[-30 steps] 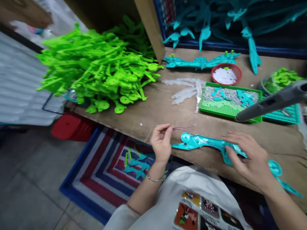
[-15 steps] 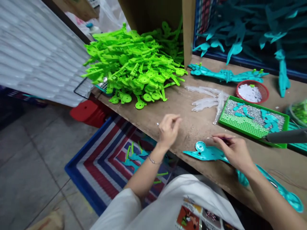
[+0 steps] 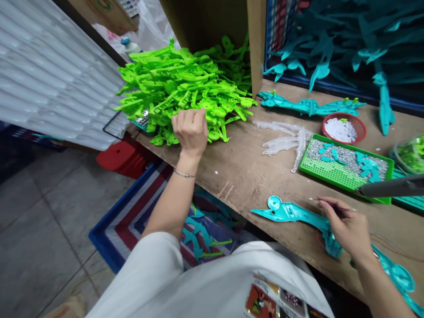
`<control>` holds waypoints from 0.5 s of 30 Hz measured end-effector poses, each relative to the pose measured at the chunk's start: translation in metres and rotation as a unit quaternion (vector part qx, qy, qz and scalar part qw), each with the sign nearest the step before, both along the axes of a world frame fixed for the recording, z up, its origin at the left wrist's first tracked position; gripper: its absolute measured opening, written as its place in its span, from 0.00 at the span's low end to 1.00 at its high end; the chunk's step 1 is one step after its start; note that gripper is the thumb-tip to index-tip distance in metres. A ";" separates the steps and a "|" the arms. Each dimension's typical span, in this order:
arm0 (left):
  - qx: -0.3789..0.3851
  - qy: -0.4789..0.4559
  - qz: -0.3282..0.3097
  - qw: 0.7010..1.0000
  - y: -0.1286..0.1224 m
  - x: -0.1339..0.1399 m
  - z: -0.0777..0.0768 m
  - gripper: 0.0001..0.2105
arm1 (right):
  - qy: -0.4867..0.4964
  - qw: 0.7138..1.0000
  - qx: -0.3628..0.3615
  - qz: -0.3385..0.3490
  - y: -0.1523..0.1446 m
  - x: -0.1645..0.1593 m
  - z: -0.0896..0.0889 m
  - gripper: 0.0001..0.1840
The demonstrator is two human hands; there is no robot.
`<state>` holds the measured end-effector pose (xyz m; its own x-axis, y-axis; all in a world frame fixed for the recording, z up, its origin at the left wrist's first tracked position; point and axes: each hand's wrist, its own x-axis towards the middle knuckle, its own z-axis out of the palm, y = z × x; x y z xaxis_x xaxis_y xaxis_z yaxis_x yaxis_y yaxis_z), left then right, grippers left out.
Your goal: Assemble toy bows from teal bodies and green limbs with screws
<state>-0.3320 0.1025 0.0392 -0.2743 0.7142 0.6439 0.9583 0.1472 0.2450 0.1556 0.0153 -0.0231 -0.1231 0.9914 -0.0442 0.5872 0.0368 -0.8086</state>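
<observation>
My left hand (image 3: pixel 190 129) is at the front of a heap of bright green plastic parts (image 3: pixel 179 84), back of the hand up and fingers curled. Whatever it may hold is hidden behind the knuckles. Between the fingertips of my right hand (image 3: pixel 347 227) is a thin, dark purple stick-like tool (image 3: pixel 334 204); its exact kind is too small to tell. Beneath and left of that hand, a long turquoise plastic part (image 3: pixel 291 212) with a round disc lies along the table's front edge. A second turquoise part (image 3: pixel 397 271) lies partly behind my right forearm.
A green tray (image 3: pixel 334 174) holds small metal pieces and turquoise bits. Behind it are a red basket (image 3: pixel 359 137) of white pieces and an assembled turquoise part (image 3: pixel 308 106). Clear plastic pieces (image 3: pixel 285 143) lie left of the tray. A grey rod (image 3: pixel 394 186) crosses the tray's corner.
My left hand has moved left and away from me, from over the table to the green heap. My right hand has shifted right, still gripping the thin tool.
</observation>
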 end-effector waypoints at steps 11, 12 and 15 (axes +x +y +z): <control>0.012 0.067 -0.198 0.978 -0.172 0.138 -0.093 0.17 | -0.012 0.999 -0.007 0.034 0.003 -0.005 -0.007 0.20; -0.019 0.046 -0.227 0.973 -0.182 0.142 -0.098 0.16 | -0.014 0.999 -0.008 0.038 0.004 -0.004 -0.010 0.20; -0.057 -0.033 -0.238 0.969 -0.190 0.139 -0.103 0.15 | -0.024 0.999 -0.006 0.047 0.005 -0.001 -0.019 0.20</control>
<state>-0.1927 -0.0876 -0.0633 0.0655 0.8351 0.5462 0.9067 -0.2783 0.3168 0.1545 0.0202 -0.0421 -0.2125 0.9750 -0.0645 0.6202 0.0836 -0.7800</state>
